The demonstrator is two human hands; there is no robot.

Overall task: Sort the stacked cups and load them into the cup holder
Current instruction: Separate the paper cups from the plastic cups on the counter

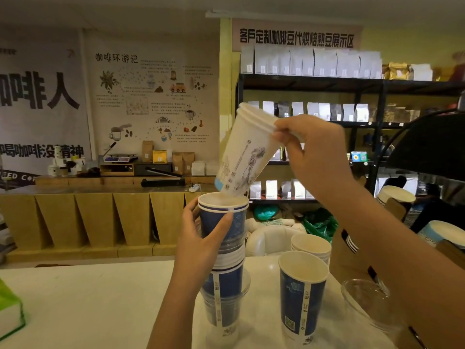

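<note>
A tall mixed stack of cups (224,278) stands on the white counter (100,298), with blue paper cups and clear plastic ones nested together. My left hand (201,238) grips the top blue cup of that stack. My right hand (309,152) holds a few nested white printed cups (245,157) by the rim, tilted, their base just above the stack's open mouth. A single blue cup (302,293) stands upright to the right. Behind it sits a short stack of white cups (312,245).
A clear plastic cup (370,303) lies tilted at the right counter edge. Cardboard holders with cup stacks (397,197) stand at far right under a black lamp shade (432,147). A green-edged box (10,311) sits at left. Shelves of coffee bags fill the background.
</note>
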